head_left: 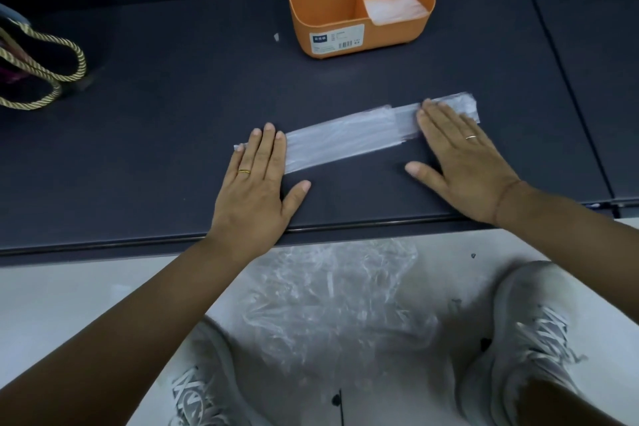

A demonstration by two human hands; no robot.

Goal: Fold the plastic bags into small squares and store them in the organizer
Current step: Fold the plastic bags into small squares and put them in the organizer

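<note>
Crumpled spare bags (332, 301) wait on the floor at six o'clock, between the shoes. Up on the table (173, 156), a plastic bag (349, 135) lies flattened into a long strip, left hand (257, 180) and right hand (463, 159) pressing its ends, fingers spread flat, grasping nothing. Next, I reckon: fold end over end into a square, then to the orange organizer (345, 14) at twelve o'clock.

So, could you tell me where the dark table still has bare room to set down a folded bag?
The widest bare stretch of the table lies between the rope-handled bag and the orange organizer. Another lies right of the organizer, above the strip. The front middle is crowded: the left hand and right hand press the folded plastic strip.
</note>
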